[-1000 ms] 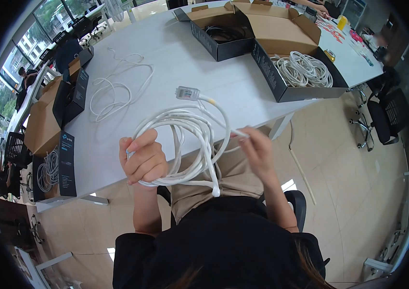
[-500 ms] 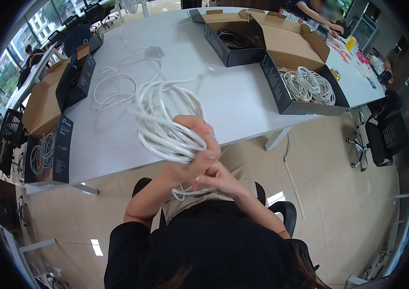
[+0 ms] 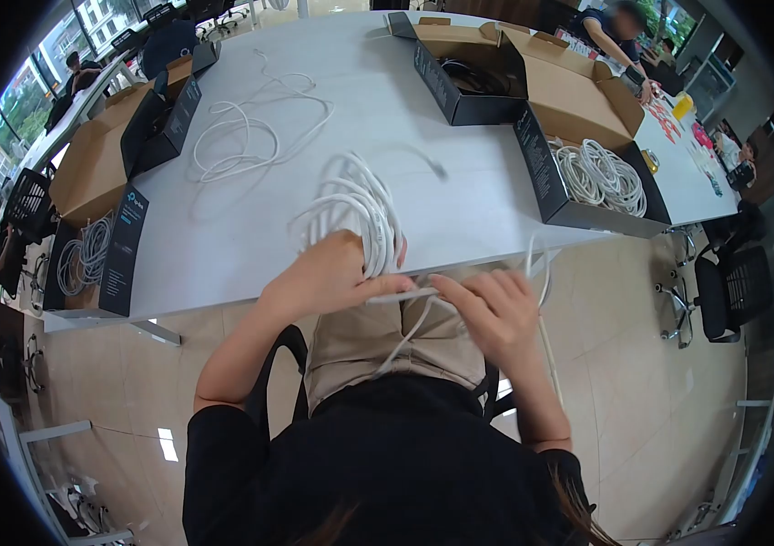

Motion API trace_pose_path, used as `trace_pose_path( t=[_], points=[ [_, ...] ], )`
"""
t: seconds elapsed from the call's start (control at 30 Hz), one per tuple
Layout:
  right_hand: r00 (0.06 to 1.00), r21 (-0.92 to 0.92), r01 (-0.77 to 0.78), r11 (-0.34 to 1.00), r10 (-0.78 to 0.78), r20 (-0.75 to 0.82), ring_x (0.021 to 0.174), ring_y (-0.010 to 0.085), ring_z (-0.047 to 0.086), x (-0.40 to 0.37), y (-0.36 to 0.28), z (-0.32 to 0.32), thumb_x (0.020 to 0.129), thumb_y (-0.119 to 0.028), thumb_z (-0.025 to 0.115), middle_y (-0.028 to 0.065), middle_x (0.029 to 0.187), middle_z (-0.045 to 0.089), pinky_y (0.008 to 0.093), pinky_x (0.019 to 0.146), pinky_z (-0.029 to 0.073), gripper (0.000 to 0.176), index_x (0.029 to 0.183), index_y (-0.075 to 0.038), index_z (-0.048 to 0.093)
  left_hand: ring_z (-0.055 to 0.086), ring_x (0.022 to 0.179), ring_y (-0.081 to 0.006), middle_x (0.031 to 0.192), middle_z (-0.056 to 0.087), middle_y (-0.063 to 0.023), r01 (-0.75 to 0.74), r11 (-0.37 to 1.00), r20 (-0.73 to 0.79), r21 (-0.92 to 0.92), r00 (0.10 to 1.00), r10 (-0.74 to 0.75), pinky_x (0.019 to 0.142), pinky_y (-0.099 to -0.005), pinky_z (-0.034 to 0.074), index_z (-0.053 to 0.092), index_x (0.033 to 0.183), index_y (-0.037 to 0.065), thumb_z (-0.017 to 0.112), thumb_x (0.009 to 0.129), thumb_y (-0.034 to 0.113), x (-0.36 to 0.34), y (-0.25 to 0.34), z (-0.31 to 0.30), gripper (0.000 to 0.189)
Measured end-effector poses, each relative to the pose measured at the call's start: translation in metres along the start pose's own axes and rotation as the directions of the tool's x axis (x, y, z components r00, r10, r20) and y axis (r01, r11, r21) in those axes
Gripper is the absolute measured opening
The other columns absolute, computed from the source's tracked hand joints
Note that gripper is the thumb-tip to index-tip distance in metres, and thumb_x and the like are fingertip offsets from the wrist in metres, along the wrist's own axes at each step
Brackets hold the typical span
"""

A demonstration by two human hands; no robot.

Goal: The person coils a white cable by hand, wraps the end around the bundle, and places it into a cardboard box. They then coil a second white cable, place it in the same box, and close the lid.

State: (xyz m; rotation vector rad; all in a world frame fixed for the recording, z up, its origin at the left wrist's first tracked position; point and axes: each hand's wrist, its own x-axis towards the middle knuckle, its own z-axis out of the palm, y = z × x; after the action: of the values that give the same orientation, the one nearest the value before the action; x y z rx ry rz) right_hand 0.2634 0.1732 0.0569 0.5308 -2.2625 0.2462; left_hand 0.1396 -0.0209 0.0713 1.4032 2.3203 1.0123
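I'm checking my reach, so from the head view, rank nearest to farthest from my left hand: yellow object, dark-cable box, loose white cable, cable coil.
From the left hand:
1. Cable coil, held in it.
2. Loose white cable, ahead and left on the table.
3. Dark-cable box, farther ahead, to the right.
4. Yellow object, farthest off, to the right.

Your cable coil [image 3: 371, 217] is white, your shirt [image 3: 387, 455] black, your trousers [image 3: 442, 357] beige, the tabletop [image 3: 241, 237] white, the floor [image 3: 651, 400] pale beige.

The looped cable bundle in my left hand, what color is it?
White; the looped cable bundle in your left hand shows best in the head view.
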Motion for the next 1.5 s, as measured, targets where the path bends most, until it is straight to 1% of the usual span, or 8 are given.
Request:
trace_pose_path(
  t=[0.07, 0.17, 0.43, 0.57, 0.7, 0.87, 1.2, 1.5],
  points=[
    [0.985, -0.171, 0.171, 0.970, -0.174, 0.000, 0.057, 0.0114, 0.044, 0.011, 0.009, -0.016, 0.069, -0.024, 0.068, -0.0022, 0.065, 0.044, 0.0270, 0.057, 0.035, 0.024, 0.088, -0.010, 0.062, 0.053, 0.055, -0.0233, 0.061, 0.054, -0.0105, -0.073, 0.953, 0.123, -0.293, 0.986, 0.113, 0.055, -0.0340, 0.042, 0.058, 0.080, 0.000, 0.066, 0.075, 0.044, -0.001, 0.002, 0.000, 0.045],
    [0.954, -0.167, 0.299, 0.939, -0.296, 0.044, 0.055, 0.0145, 0.045, 0.026, 0.015, -0.022, 0.064, -0.031, 0.070, -0.0006, 0.062, 0.045, 0.0299, 0.060, 0.037, 0.032, 0.082, -0.007, 0.062, 0.052, 0.055, -0.0185, 0.060, 0.053, -0.0083, -0.104, 0.993, 0.456, 0.055, 0.887, 0.067, 0.055, -0.0309, 0.041, 0.059, 0.081, 0.001, 0.069, 0.072, 0.044, -0.010, 0.005, 0.005, 0.045],
    [0.979, 0.157, 0.170, 0.973, -0.185, 0.084, 0.066, 0.0212, 0.050, 0.052, 0.047, -0.035, 0.062, -0.042, 0.070, 0.0033, 0.069, 0.049, 0.0317, 0.064, 0.040, 0.044, 0.082, -0.005, 0.058, 0.044, 0.037, -0.0075, 0.064, 0.055, -0.0032, 0.305, 0.287, 0.415, -0.908, 0.747, 0.520, 0.033, -0.0235, 0.032, 0.055, 0.087, -0.002, 0.057, 0.076, 0.005, -0.028, -0.012, 0.001, 0.013],
    [0.993, 0.253, -0.014, 0.967, -0.017, 0.121, 0.067, 0.0242, 0.051, 0.038, 0.058, -0.017, 0.069, -0.030, 0.069, 0.0053, 0.068, 0.050, 0.0328, 0.064, 0.041, 0.033, 0.085, -0.003, 0.059, 0.039, 0.029, -0.0070, 0.039, 0.040, -0.0005, 0.184, -0.511, -0.249, -0.840, 0.705, 0.664, 0.031, -0.0224, 0.025, 0.048, 0.081, 0.002, 0.052, 0.076, 0.006, -0.021, -0.012, 0.003, 0.007],
    [0.994, 0.330, -0.104, 0.938, 0.088, 0.063, 0.065, 0.0216, 0.054, 0.000, 0.059, 0.037, 0.077, -0.016, 0.063, 0.0038, 0.066, 0.054, 0.0292, 0.064, 0.041, 0.020, 0.091, -0.003, 0.062, 0.041, 0.031, -0.0086, 0.041, 0.045, 0.0005, -0.076, -0.875, -0.585, -0.478, 0.770, 0.253, 0.040, -0.0207, 0.030, 0.042, 0.090, 0.005, 0.043, 0.083, 0.005, -0.018, 0.007, -0.021, 0.007],
    [0.828, 0.650, -0.546, 0.529, 0.456, 0.325, 0.054, 0.0127, 0.047, -0.014, 0.034, 0.044, 0.090, -0.007, 0.046, 0.0053, 0.061, 0.048, 0.0265, 0.051, 0.037, 0.017, 0.081, 0.002, 0.057, 0.042, 0.035, -0.0035, 0.041, 0.044, 0.0048, -0.275, -0.895, -0.642, -0.350, 0.766, 0.016, 0.048, -0.0188, 0.030, 0.040, 0.095, 0.008, 0.037, 0.086, 0.007, -0.014, 0.007, -0.040, 0.009],
    [0.414, 0.956, -0.275, -0.100, 0.885, 0.212, 0.049, 0.0083, 0.046, -0.054, 0.084, 0.040, 0.097, -0.027, 0.035, 0.0003, 0.059, 0.045, 0.0304, 0.057, 0.052, 0.028, 0.086, -0.005, 0.049, 0.042, 0.036, -0.0039, 0.041, 0.044, 0.0036, -0.274, -0.925, -0.585, -0.263, 0.808, -0.073, 0.046, -0.0177, 0.029, 0.039, 0.092, 0.008, 0.038, 0.087, 0.008, -0.035, -0.018, -0.058, 0.005],
    [0.466, 0.693, -0.689, 0.213, 0.862, 0.198, 0.078, 0.0157, 0.059, -0.048, 0.089, 0.032, 0.092, -0.012, 0.042, 0.0116, 0.099, 0.062, 0.0269, 0.071, 0.048, 0.029, 0.118, -0.002, 0.051, 0.044, 0.033, -0.0073, 0.041, 0.044, 0.0030, -0.225, -0.889, -0.450, -0.398, 0.893, -0.025, 0.047, -0.0219, 0.032, 0.038, 0.094, 0.006, 0.036, 0.084, 0.009, -0.032, -0.032, -0.037, 0.011]
  ],
)
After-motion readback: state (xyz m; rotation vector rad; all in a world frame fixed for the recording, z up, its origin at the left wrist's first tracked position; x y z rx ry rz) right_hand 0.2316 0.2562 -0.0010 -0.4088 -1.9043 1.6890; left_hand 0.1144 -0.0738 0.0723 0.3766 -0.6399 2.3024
